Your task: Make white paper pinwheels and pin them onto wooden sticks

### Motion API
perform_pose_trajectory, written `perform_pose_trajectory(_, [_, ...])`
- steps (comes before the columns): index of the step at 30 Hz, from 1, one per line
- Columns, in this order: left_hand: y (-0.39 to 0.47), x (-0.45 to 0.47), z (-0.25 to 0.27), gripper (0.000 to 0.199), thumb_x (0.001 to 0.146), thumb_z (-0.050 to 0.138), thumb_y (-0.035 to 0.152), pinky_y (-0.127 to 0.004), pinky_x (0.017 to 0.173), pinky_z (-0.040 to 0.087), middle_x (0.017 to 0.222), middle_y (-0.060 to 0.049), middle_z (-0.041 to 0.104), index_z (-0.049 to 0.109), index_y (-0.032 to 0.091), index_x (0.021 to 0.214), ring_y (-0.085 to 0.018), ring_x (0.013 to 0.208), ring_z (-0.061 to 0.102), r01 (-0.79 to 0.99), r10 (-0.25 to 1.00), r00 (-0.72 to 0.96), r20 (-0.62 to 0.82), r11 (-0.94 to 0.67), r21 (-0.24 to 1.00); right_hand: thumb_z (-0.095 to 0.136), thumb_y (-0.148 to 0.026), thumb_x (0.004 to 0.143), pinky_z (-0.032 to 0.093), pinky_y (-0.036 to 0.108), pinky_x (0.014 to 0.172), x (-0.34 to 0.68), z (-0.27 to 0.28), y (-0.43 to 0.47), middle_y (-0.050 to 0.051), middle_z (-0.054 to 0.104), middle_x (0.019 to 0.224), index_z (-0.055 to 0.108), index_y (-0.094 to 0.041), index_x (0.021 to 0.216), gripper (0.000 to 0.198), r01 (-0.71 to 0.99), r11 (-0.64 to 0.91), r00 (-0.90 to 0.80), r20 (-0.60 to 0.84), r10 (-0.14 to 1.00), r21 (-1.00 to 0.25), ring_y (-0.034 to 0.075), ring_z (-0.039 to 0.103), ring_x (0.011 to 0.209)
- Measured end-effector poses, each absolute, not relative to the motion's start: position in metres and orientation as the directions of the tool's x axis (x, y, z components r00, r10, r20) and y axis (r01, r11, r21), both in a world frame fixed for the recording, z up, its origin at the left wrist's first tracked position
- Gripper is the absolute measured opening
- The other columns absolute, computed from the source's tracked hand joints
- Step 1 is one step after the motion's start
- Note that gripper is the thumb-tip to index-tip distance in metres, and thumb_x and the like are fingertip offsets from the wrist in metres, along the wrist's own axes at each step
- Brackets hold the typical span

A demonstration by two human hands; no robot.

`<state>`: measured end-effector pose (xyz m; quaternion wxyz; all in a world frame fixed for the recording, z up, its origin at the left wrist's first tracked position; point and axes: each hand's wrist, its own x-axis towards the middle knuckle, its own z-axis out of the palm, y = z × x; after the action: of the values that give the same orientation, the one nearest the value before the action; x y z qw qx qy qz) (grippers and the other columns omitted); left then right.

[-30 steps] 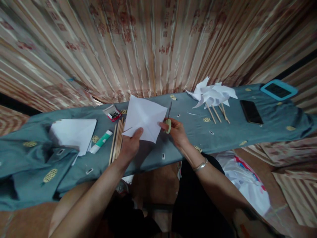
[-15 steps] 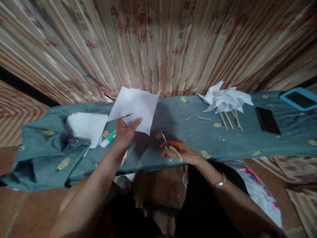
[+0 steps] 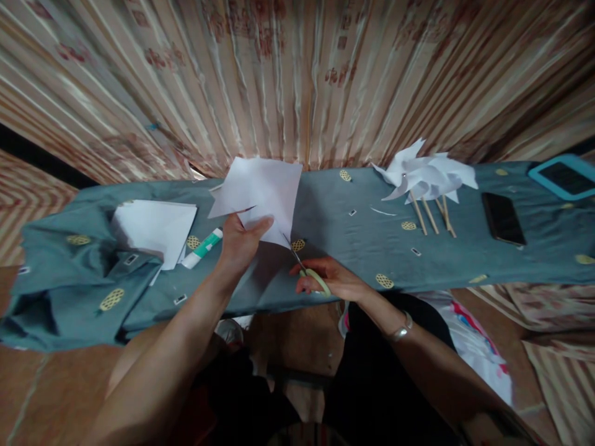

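My left hand (image 3: 242,243) pinches a white sheet of paper (image 3: 267,183) above the table, thumb on top. A slit with a dark line shows in the sheet near my index finger. Pale green-handled scissors (image 3: 316,282) are in my right hand (image 3: 334,279), fingers in the loops. Their blade tips meet the sheet's lower right corner. A green and white glue stick (image 3: 202,248) lies by my left wrist. Further left rests a stack of white paper (image 3: 160,229).
White paper pinwheels (image 3: 430,173) on wooden sticks lie at the right, near a black phone (image 3: 502,218) and a blue-framed tablet (image 3: 567,178). A green cloth (image 3: 367,248) covers the narrow table. A striped curtain (image 3: 297,80) hangs behind it.
My right hand has brought the scissors up and left, so their tips now reach the paper's corner. The sheet has shifted slightly right in my left hand.
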<state>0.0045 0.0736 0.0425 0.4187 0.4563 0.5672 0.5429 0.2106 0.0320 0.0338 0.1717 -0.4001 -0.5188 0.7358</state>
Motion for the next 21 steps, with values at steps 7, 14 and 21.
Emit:
perform_pose_trajectory(7, [0.0726,0.0070,0.0373,0.034,0.069,0.076,0.039,-0.039,0.084,0.057,0.099,-0.005,0.074,0.066,0.019,0.095,-0.024,0.089,0.069,0.061,0.978,-0.203,0.052,-0.041,0.997,0.081,-0.059,0.063,0.047,0.023,0.059,0.2110,0.0361,0.0324,0.003,0.071,0.075,0.068,-0.015,0.093,0.056,0.150,-0.381,-0.621,-0.387,0.682,-0.912,0.011,0.060,0.063])
perform_pose_trajectory(14, [0.0732,0.0069,0.0372,0.032,0.068,0.077,0.037,-0.039,0.085,0.057,0.099,-0.004,0.074,0.069,0.021,0.095,-0.023,0.090,0.070,0.080,0.976,-0.209,0.061,-0.045,0.996,0.079,-0.062,0.064,0.046,0.022,0.058,0.2111,0.0345,0.0331,0.004,0.071,0.075,0.068,-0.014,0.095,0.058,0.143,-0.375,-0.625,-0.377,0.684,-0.916,0.011,0.059,0.062])
perform_pose_trajectory(21, [0.0724,0.0061,0.0375,0.033,0.070,0.076,0.039,-0.039,0.086,0.057,0.102,-0.005,0.074,0.068,0.021,0.096,-0.025,0.095,0.070,0.096,0.983,-0.181,0.020,-0.003,0.995,0.080,-0.062,0.064,0.046,0.022,0.056,0.2113,0.0334,0.0323,0.002,0.071,0.072,0.069,-0.014,0.095,0.058,0.124,-0.368,-0.619,-0.361,0.698,-0.922,0.010,0.057,0.059])
